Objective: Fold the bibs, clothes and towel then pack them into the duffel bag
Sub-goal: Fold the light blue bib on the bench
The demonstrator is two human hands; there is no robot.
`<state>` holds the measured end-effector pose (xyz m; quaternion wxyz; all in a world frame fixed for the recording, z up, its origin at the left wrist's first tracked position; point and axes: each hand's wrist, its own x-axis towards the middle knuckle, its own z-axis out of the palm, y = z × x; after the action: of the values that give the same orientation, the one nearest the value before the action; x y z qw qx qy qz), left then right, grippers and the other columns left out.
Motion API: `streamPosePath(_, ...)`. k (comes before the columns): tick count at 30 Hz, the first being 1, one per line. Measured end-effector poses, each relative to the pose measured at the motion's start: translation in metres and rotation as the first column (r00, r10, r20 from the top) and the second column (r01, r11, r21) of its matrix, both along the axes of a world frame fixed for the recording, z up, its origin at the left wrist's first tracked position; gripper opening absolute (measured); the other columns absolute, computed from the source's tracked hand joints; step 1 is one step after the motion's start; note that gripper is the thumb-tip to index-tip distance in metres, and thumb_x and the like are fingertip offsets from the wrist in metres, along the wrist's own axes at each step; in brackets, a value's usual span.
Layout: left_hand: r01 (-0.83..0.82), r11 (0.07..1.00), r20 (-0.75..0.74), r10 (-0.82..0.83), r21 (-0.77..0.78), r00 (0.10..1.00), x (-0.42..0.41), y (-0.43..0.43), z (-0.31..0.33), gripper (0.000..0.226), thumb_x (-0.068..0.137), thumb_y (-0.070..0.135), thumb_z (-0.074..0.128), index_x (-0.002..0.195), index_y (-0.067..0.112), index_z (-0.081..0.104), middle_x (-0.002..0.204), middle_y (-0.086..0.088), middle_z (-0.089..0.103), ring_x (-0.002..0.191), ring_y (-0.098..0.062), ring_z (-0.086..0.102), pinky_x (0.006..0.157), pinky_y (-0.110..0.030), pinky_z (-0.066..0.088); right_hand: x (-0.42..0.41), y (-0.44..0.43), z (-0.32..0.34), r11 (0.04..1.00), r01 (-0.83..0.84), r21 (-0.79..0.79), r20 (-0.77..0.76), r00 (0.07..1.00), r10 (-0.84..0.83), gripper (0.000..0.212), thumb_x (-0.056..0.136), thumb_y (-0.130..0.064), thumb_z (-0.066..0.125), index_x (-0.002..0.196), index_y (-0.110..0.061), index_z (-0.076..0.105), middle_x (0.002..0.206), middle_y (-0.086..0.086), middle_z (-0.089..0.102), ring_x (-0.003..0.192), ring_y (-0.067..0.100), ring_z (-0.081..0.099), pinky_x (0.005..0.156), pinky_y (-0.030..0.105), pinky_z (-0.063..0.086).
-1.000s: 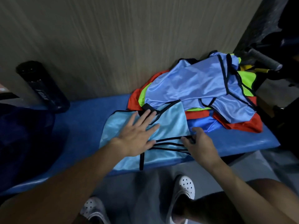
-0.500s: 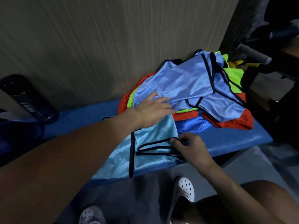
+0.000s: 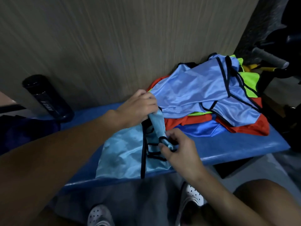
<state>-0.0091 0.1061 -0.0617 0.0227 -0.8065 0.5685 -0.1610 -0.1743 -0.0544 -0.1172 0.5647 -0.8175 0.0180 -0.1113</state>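
A light-blue bib (image 3: pixel 123 154) with black trim lies on the blue bench (image 3: pixel 228 147), near its front edge. My left hand (image 3: pixel 138 108) grips the bib's far right corner and has lifted it off the bench. My right hand (image 3: pixel 177 149) pinches the bib's near right corner, with the black straps bunched under my fingers. To the right lies a pile of other bibs: a periwinkle one (image 3: pixel 203 88) on top, red (image 3: pixel 244 126), neon green (image 3: pixel 247 82) and royal blue (image 3: pixel 200 129) beneath. At the left edge sits a dark navy duffel bag (image 3: pixel 24 128), mostly hidden by my left arm.
A black bottle (image 3: pixel 47 98) stands on the bench against the wood-grain wall, left of the bib. Dark exercise equipment with a grey foam handle (image 3: pixel 268 57) crowds the right side. My two white clogs (image 3: pixel 190 198) rest on the grey floor below the bench.
My left hand went from flat on the bib to its far corner and now grips and lifts it. My right hand gathered the near corner and straps. The bib's right side is bunched up.
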Motion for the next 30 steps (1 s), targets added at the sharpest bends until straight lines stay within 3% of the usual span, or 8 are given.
streamPosePath(5, -0.121, 0.993, 0.008, 0.121, -0.008, 0.993, -0.001, 0.051, -0.002, 0.037, 0.054, 0.004, 0.072, 0.083, 0.022, 0.058, 0.094, 0.007, 0.061, 0.108, -0.02, 0.051, 0.094, -0.038, 0.033, 0.003, 0.056, 0.001, 0.992, -0.113, -0.058, 0.043, 0.992, 0.116, 0.022, 0.077, -0.025, 0.07, 0.093, -0.03, 0.056, 0.087, -0.008, 0.063, 0.08, 0.008, 0.059, 0.074, 0.022, 0.048)
streamPosePath(9, -0.204, 0.979, 0.026, 0.204, -0.012, 0.979, -0.003, 0.095, -0.008, 0.04, 0.051, 0.002, 0.073, 0.08, 0.023, 0.056, 0.092, 0.006, 0.06, 0.105, -0.02, 0.051, 0.091, -0.038, 0.033, 0.003, 0.098, -0.004, 0.953, -0.3, -0.052, 0.02, 0.953, 0.301, 0.027, 0.079, -0.025, 0.069, 0.103, -0.029, 0.056, 0.095, -0.009, 0.055, 0.086, 0.005, 0.053, 0.079, 0.016, 0.044)
streamPosePath(14, -0.367, 0.928, 0.025, 0.366, 0.066, 0.93, -0.004, 0.147, -0.036, 0.046, 0.049, -0.005, 0.077, 0.087, 0.019, 0.063, 0.104, -0.003, 0.06, 0.105, -0.024, 0.047, 0.087, -0.039, 0.03, -0.01, 0.126, -0.005, 0.814, -0.563, 0.144, -0.121, 0.806, 0.58, 0.036, 0.09, -0.014, 0.058, 0.126, -0.023, 0.058, 0.108, 0.0, 0.066, 0.098, 0.012, 0.066, 0.081, 0.025, 0.055)
streamPosePath(17, -0.496, 0.868, -0.132, 0.491, -0.008, 0.861, -0.009, 0.159, -0.052, 0.052, 0.066, -0.007, 0.066, 0.113, 0.017, 0.064, 0.127, -0.009, 0.056, 0.117, -0.032, 0.05, 0.091, -0.039, 0.029, -0.004, 0.122, -0.005, 0.905, -0.412, 0.109, 0.009, 0.911, 0.413, 0.024, 0.089, -0.015, 0.056, 0.11, -0.025, 0.063, 0.098, -0.007, 0.065, 0.09, 0.005, 0.064, 0.08, 0.021, 0.051)
streamPosePath(19, -0.606, 0.79, -0.394, 0.531, -0.089, 0.75, -0.013, 0.153, -0.056, 0.05, 0.084, 0.008, 0.054, 0.133, 0.017, 0.055, 0.142, -0.005, 0.047, 0.128, -0.027, 0.046, 0.101, -0.041, 0.032, 0.006, 0.11, -0.011, 0.985, -0.166, -0.037, 0.058, 0.984, 0.168, 0.019, 0.085, -0.025, 0.058, 0.104, -0.027, 0.062, 0.1, -0.008, 0.061, 0.096, 0.012, 0.06, 0.088, 0.036, 0.05)
streamPosePath(22, -0.652, 0.755, -0.676, 0.445, -0.07, 0.588, -0.016, 0.136, -0.055, 0.063, 0.095, 0.044, 0.057, 0.15, 0.025, 0.033, 0.154, 0.005, 0.034, 0.138, -0.011, 0.037, 0.115, -0.036, 0.032, 0.011, 0.093, -0.013, 0.959, 0.095, -0.268, -0.138, 0.981, -0.136, 0.039, 0.084, -0.034, 0.066, 0.118, -0.021, 0.053, 0.115, -0.001, 0.054, 0.112, 0.024, 0.05, 0.097, 0.046, 0.041)
streamPosePath(26, -0.68, 0.731, -0.826, 0.42, 0.062, 0.375, -0.015, 0.121, -0.062, 0.083, 0.085, 0.059, 0.067, 0.152, 0.035, 0.023, 0.154, 0.011, 0.035, 0.137, -0.007, 0.037, 0.116, -0.031, 0.032, 0.01, 0.086, -0.017, 0.944, -0.012, -0.33, -0.446, 0.883, -0.145, 0.073, 0.077, -0.053, 0.07, 0.132, -0.023, 0.034, 0.125, -0.001, 0.056, 0.124, 0.024, 0.047, 0.101, 0.042, 0.033)
streamPosePath(30, -0.73, 0.676, -0.782, 0.508, 0.101, 0.362, -0.019, 0.122, -0.068, 0.076, 0.082, 0.06, 0.068, 0.144, 0.035, 0.034, 0.143, 0.008, 0.049, 0.127, -0.013, 0.05, 0.109, -0.038, 0.042, 0.015, 0.089, -0.022, 0.906, -0.12, -0.407, -0.462, 0.882, -0.09, 0.073, 0.076, -0.046, 0.071, 0.131, -0.027, 0.028, 0.117, -0.002, 0.06, 0.119, 0.024, 0.051, 0.097, 0.038, 0.028)
